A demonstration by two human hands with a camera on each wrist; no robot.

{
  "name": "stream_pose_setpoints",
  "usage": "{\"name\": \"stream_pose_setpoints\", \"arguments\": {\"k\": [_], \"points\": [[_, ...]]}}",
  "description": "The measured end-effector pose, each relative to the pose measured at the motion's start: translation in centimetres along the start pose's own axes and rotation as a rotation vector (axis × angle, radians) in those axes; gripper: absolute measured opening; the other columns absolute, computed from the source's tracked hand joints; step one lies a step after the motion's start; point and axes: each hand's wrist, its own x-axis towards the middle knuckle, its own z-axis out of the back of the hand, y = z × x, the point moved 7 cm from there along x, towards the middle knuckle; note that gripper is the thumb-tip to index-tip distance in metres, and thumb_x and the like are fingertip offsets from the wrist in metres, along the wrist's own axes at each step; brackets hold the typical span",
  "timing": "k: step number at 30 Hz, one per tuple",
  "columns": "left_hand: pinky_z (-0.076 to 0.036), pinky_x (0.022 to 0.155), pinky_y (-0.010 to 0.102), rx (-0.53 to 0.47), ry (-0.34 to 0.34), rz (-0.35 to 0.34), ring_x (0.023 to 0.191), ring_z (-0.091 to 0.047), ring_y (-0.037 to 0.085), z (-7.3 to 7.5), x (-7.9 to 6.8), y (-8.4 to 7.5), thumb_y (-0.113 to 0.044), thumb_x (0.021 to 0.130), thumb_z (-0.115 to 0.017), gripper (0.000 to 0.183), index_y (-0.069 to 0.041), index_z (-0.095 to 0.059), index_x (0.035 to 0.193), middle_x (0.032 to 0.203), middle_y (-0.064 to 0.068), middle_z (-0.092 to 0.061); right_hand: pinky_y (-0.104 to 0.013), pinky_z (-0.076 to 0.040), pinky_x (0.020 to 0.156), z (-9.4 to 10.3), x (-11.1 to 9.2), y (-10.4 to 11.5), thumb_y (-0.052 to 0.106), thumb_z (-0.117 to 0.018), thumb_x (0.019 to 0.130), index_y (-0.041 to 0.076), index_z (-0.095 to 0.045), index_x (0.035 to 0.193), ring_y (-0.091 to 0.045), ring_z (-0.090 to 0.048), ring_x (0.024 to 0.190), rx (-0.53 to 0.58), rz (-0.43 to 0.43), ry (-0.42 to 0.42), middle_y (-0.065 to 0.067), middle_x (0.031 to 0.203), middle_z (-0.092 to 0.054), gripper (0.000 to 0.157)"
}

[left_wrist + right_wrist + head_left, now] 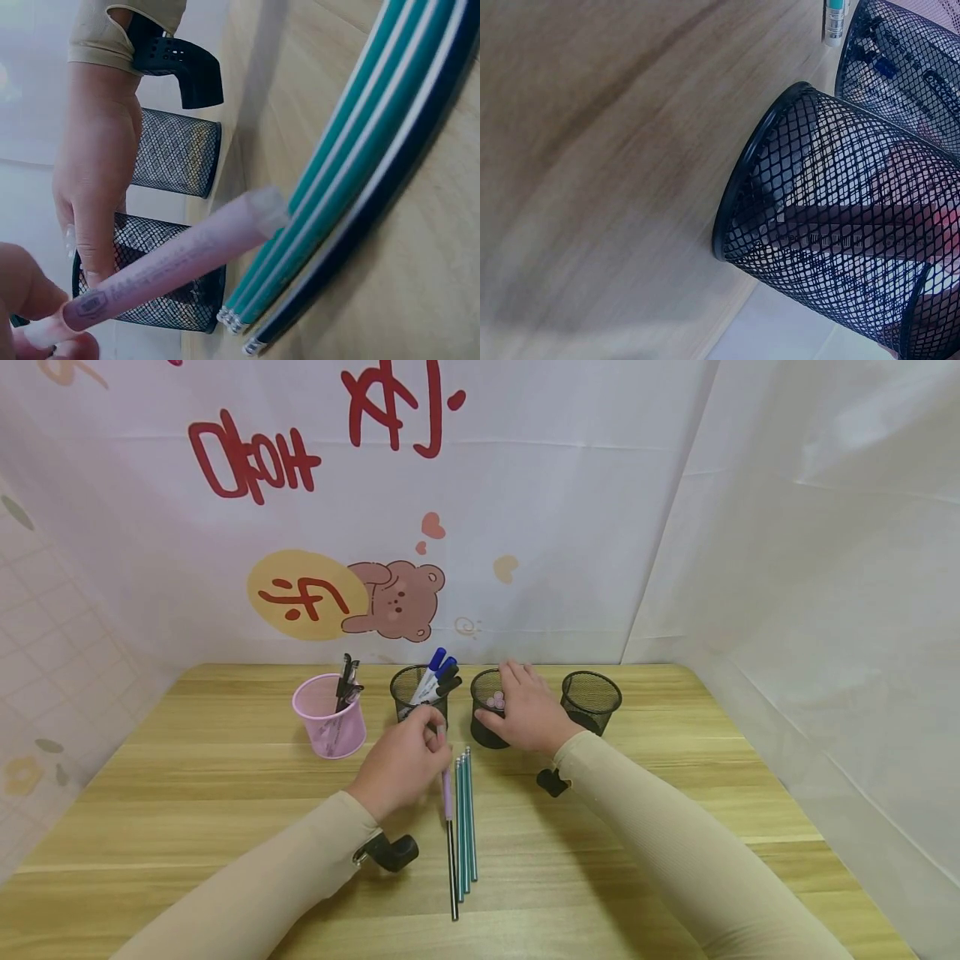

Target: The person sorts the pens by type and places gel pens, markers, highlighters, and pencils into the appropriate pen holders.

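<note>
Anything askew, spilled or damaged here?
Bear printed on the backdrop lies on its side, ears right in the head view, as if hung sideways. Otherwise nothing stands out: four cups upright, pencils side by side, no visible spill or damage.

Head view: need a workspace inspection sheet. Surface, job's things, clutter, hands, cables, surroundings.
Surface: wooden table, grain visible.
Job's things: pink pen; three teal pencils and a dark pencil lying side by side; black mesh cup with pink pens.
Clutter: pink cup of black pens; mesh cup of markers; rightmost cup.
Hands: left hand pinches the pink pen; right hand holds the pink pens' cup near its rim.
Cables: nothing seen.
Surroundings: white sheet printed with a bear.
</note>
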Motion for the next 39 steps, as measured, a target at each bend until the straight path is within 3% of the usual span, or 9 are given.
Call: {"name": "stream_pose_setpoints", "arguments": {"k": [11, 27, 36, 39], "points": [[-0.044, 0.059, 0.029, -0.115, -0.135, -0.08, 0.064, -0.055, 0.014, 1.2, 0.4, -1.1, -0.023, 0.1, -0.068, 0.025, -0.014, -0.058, 0.12, 0.086, 0.0, -0.069, -0.052, -0.015, 0.134, 0.0, 0.1, 0.0, 0.064, -0.055, 0.101, -0.001, -0.02, 0.166, -0.044, -0.018, 0.162, 0.001, -0.007, -0.001, -0.021, 0.174, -0.022, 0.098], [-0.052, 0.062, 0.029, -0.278, -0.287, -0.088, 0.071, -0.065, 0.017, 2.6, 1.4, -1.5, -0.024, 0.103, -0.066, 0.032, -0.011, -0.054, 0.13, 0.101, 0.006, -0.074, -0.053, -0.016, 0.134, 0.0, -0.1, 0.0, 0.062, -0.057, 0.1, -0.001, -0.021, 0.166, -0.044, -0.019, 0.162, 0.0, -0.003, -0.009, -0.022, 0.173, -0.023, 0.098], [-0.043, 0.057, 0.021, -0.373, -0.408, -0.151, 0.071, -0.056, 0.022, 3.8, 1.7, -1.8, -0.017, 0.103, -0.066, 0.031, -0.005, -0.051, 0.127, 0.106, 0.01, -0.072, -0.053, -0.018, 0.133, 0.0, 0.0, 0.1, 0.058, -0.058, 0.102, -0.004, -0.022, 0.165, -0.045, -0.021, 0.161, -0.017, 0.017, -0.015, -0.023, 0.173, -0.023, 0.096], [-0.048, 0.064, 0.016, -0.425, -0.442, -0.169, 0.078, -0.064, 0.026, 4.0, 1.9, -1.8, -0.013, 0.103, -0.066, 0.031, -0.003, -0.05, 0.127, 0.107, 0.012, -0.07, -0.053, -0.018, 0.133, 0.0, 0.0, 0.0, 0.06, -0.057, 0.101, -0.004, -0.022, 0.164, -0.046, -0.021, 0.16, -0.015, 0.015, -0.018, -0.023, 0.173, -0.024, 0.097]]}}
